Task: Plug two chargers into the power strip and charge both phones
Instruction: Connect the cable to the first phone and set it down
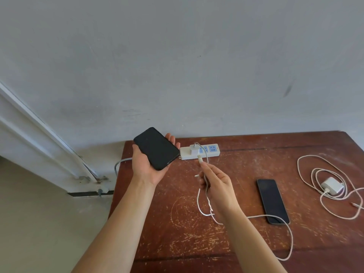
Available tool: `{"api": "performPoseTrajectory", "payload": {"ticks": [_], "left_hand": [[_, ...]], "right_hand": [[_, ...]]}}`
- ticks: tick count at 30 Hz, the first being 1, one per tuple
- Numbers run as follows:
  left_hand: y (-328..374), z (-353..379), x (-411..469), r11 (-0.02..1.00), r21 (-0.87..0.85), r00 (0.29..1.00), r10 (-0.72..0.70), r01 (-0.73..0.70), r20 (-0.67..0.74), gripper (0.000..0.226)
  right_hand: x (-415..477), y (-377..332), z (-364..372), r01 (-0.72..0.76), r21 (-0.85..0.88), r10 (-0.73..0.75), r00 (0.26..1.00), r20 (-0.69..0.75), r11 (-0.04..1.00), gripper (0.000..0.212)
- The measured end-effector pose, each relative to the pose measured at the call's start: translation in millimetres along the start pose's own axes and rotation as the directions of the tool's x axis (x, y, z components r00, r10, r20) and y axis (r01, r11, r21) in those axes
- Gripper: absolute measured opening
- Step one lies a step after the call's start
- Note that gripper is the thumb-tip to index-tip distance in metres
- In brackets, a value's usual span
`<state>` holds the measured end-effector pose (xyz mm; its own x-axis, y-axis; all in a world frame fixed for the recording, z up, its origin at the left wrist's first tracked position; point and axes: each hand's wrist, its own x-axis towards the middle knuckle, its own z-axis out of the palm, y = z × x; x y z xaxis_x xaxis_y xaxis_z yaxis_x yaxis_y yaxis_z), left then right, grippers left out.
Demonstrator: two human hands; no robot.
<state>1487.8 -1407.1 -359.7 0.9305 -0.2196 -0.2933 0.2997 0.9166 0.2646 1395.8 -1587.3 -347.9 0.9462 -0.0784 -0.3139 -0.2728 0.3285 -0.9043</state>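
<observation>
My left hand (146, 166) holds a black phone (156, 148) screen up, above the table's far left corner. My right hand (215, 186) pinches a white cable (204, 154) near its connector tip (200, 159), a short way right of the phone's lower end. That cable runs from a white charger (194, 149) plugged into the white power strip (200, 151) at the back of the table. A second black phone (272, 200) lies flat on the table to the right. A second white charger (332, 186) lies unplugged with its coiled cable (307, 174) at the far right.
The brown, scratched wooden table (197, 243) stands against a grey wall (177, 66). The strip's grey cord (118, 164) drops off the table's left edge. The slack of the held cable loops across the table (289, 239) near the front. A white door frame (39, 125) is at left.
</observation>
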Motion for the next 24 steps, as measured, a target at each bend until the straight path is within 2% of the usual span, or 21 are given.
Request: {"api": "performPoseTrajectory", "payload": {"ticks": [4, 7, 10, 15, 24], "left_hand": [[-8, 15, -4, 0.996, -0.077, 0.987, 0.019, -0.032, -0.158, 0.056], [-16, 20, -7, 0.994, -0.1, 0.981, 0.031, -0.051, -0.19, 0.054], [-23, 22, -7, 0.991, -0.105, 0.979, 0.058, -0.079, -0.194, 0.055], [-30, 28, -6, 0.996, 0.005, 0.981, 0.093, -0.093, -0.169, 0.055], [-40, 39, -1, 0.984, 0.141, 0.983, 0.128, -0.109, -0.131, 0.057]], "right_hand": [[-11, -6, 5, 0.028, -0.173, -0.019, 0.998, 0.052, 0.985, 0.04], [-14, -6, 7, 0.011, -0.178, 0.002, 0.998, 0.069, 0.984, 0.045], [-15, -7, 8, -0.031, -0.097, 0.04, 0.994, 0.099, 0.995, 0.037], [-13, -11, 6, -0.042, -0.029, 0.044, 0.995, 0.092, 0.999, 0.02], [-9, -20, 3, -0.013, -0.06, 0.017, 0.998, 0.067, 0.998, 0.019]]}}
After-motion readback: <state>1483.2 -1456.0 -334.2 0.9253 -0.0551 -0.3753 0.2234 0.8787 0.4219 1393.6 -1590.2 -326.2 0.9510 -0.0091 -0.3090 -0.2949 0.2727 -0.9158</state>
